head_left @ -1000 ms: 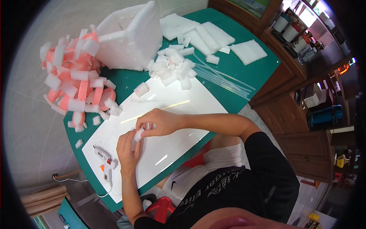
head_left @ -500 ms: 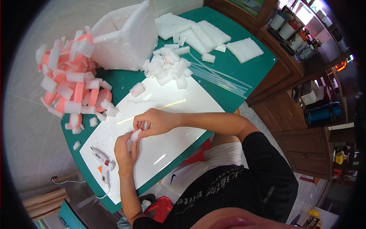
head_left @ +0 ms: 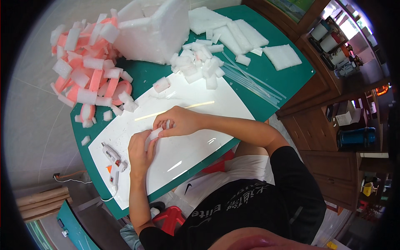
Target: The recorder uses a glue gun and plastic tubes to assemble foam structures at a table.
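A small white foam piece [head_left: 155, 133] is pinched between my two hands above a white board [head_left: 187, 154]. My left hand [head_left: 141, 151] grips its near-left side with thumb and fingers. From the right, my right hand [head_left: 180, 121] closes on its other end with bent fingers. Another bit of white [head_left: 168, 124] shows between the right fingers, too hidden to name. Just beyond the hands lies a thin cream-coloured strip [head_left: 200, 104]. A white glue gun [head_left: 111, 154] with a cord rests on the board, left of my left hand.
Pink foam rings with white foam blocks [head_left: 85, 79] are heaped at the far left. A white foam box [head_left: 152, 37] stands behind, beside loose foam pieces [head_left: 193, 66]. Clear glue sticks [head_left: 254, 85] and flat foam sheets [head_left: 282, 56] lie right on the green table [head_left: 298, 81].
The whole view has shifted, so the table and things on it sit slightly higher and further right. Both hands keep hold of the foam piece, with little change in their grip.
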A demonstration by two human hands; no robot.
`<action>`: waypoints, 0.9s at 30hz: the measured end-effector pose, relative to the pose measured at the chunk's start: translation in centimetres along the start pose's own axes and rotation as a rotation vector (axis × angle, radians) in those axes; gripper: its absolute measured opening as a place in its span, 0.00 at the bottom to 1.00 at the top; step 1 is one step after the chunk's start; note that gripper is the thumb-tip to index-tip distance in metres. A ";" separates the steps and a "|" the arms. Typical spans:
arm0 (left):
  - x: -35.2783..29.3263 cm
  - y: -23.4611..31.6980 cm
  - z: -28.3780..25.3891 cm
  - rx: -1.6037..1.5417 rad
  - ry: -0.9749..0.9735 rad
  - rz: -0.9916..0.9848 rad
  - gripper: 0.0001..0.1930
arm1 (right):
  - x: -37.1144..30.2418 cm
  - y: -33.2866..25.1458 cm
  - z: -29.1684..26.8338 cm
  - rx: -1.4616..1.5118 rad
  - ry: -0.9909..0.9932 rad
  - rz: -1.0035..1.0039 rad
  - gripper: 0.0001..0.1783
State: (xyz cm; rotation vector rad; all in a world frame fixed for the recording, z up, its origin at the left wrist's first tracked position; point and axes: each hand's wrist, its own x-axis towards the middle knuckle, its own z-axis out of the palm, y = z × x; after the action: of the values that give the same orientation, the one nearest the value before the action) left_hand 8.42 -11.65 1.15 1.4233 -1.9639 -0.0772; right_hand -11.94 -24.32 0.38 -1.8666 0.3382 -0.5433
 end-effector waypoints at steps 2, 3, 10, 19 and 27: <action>0.0 0.0 0.0 -0.005 0.008 0.011 0.17 | 0.0 -0.1 0.0 0.000 -0.002 0.006 0.18; 0.1 0.0 0.0 -0.012 0.007 0.003 0.17 | 0.0 -0.1 0.0 0.006 -0.003 0.010 0.18; 0.1 0.1 -0.1 -0.001 -0.017 0.014 0.18 | 0.0 -0.2 -0.1 0.010 -0.023 0.025 0.17; 0.2 0.2 -0.3 0.018 -0.019 0.032 0.18 | 0.0 0.4 0.0 0.005 -0.029 -0.007 0.18; 0.3 0.5 -0.1 0.016 0.002 0.035 0.18 | -0.1 0.1 -0.2 0.022 -0.028 -0.059 0.17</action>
State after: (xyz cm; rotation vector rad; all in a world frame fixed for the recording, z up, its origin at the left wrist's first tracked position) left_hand 8.03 -11.65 1.60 1.3981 -1.9909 -0.0437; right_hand -12.15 -24.45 0.34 -1.8664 0.2583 -0.5580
